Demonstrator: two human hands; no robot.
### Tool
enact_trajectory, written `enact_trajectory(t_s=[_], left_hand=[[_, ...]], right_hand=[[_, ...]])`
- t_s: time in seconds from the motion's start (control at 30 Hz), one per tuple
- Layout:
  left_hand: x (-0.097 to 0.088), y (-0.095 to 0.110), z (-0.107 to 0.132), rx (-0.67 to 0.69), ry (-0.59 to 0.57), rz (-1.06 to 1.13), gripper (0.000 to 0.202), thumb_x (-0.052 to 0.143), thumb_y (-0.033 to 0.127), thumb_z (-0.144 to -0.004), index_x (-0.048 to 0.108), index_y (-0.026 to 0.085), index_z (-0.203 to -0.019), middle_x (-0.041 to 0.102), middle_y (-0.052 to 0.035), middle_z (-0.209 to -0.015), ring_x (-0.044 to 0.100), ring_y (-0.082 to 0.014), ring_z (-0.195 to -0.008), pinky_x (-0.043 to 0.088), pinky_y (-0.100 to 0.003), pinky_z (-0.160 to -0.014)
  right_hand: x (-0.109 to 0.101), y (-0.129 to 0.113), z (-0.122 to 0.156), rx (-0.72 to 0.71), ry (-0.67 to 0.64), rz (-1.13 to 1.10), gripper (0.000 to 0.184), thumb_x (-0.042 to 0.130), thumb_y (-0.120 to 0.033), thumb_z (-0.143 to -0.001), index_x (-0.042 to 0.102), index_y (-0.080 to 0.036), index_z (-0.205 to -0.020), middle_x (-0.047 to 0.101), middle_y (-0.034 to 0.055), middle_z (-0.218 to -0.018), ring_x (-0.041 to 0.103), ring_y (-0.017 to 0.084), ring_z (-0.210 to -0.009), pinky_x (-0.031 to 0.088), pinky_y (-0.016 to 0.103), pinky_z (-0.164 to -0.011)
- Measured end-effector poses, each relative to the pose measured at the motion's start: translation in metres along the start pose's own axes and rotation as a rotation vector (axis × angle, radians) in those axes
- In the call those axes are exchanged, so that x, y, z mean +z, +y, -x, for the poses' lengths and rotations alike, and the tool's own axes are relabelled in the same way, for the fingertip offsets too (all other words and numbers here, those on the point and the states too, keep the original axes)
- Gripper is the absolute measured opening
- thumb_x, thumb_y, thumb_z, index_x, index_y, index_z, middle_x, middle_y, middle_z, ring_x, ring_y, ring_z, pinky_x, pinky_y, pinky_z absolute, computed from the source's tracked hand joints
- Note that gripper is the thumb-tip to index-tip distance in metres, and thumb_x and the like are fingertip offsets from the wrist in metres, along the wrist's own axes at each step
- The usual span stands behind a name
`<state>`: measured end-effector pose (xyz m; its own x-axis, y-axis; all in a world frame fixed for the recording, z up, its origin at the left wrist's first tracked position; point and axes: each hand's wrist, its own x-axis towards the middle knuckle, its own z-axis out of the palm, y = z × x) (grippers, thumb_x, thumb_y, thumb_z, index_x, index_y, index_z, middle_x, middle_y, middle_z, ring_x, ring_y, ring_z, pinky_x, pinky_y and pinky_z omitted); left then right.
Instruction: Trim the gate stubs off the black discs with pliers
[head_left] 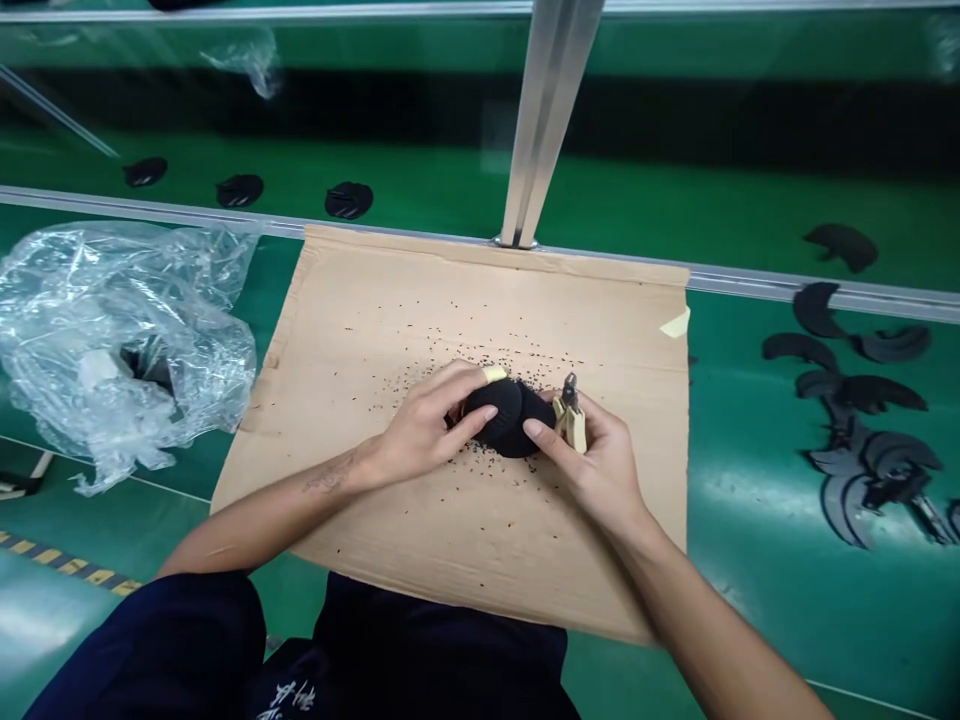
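Observation:
A round black part (504,418) rests on a brown cardboard sheet (390,330) in front of me. My left hand (424,425) grips its left side, fingers curled over it, with a yellow cot on one fingertip. My right hand (592,455) is closed round small cutters (571,412) with cream handles, the metal tip pointing up beside the part's right edge. Its forefinger touches the part. Small black trimmings are scattered over the cardboard round the part.
A crumpled clear plastic bag (127,330) lies at left on the green table. Several black crescent-shaped pieces (862,420) lie at right. Black parts (349,200) sit on the far belt behind a metal rail (750,277). An upright metal post (544,120) stands at centre.

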<state>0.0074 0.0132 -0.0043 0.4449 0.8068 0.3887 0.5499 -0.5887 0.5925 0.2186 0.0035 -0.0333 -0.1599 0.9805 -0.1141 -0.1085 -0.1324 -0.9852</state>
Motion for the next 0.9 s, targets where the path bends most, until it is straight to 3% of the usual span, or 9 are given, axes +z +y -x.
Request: enact_trajectory(t_s=[0.23,0.43,0.67,0.9], left_hand=[[0.0041,0.0035,0.0019,0.08,0.074,-0.098,0.036,0.063,0.019,-0.1,0.061,0.019,-0.136,0.069,-0.0087,-0.11,0.068,-0.0173,-0.1,0.063,-0.031,-0.082],[-0.0011,0.0058,0.0005,0.009,0.144,0.029,0.042,0.069,0.02,-0.097,0.063,0.025,-0.138,0.068,-0.0045,-0.105,0.065,-0.0139,-0.091,0.061,-0.027,-0.074],[0.0026,0.0038,-0.0005,0.047,0.088,-0.038,0.039,0.068,0.022,-0.098,0.063,0.021,-0.136,0.067,-0.0059,-0.103,0.065,-0.0146,-0.094,0.061,-0.028,-0.077],[0.0044,0.005,0.0012,-0.071,0.033,0.028,0.035,0.065,0.026,-0.1,0.062,0.021,-0.135,0.071,-0.0083,-0.111,0.069,-0.0172,-0.099,0.063,-0.032,-0.084]], right_hand=[[0.0005,0.0006,0.0012,-0.018,0.014,0.004,0.04,0.081,-0.057,-0.08,0.065,-0.021,-0.088,0.062,-0.0007,-0.077,0.056,0.015,-0.069,0.052,0.029,-0.066],[-0.0026,0.0035,0.0008,-0.005,0.056,0.045,0.038,0.079,-0.054,-0.082,0.064,-0.021,-0.092,0.059,-0.0012,-0.077,0.053,0.015,-0.068,0.048,0.028,-0.064],[0.0007,-0.0013,0.0017,-0.014,-0.022,-0.001,0.042,0.08,-0.06,-0.081,0.065,-0.022,-0.088,0.063,0.0004,-0.079,0.058,0.016,-0.072,0.052,0.029,-0.067],[0.0008,-0.0033,0.0021,-0.023,0.006,0.014,0.043,0.082,-0.06,-0.078,0.066,-0.022,-0.087,0.066,0.0008,-0.08,0.06,0.017,-0.073,0.055,0.03,-0.07]])
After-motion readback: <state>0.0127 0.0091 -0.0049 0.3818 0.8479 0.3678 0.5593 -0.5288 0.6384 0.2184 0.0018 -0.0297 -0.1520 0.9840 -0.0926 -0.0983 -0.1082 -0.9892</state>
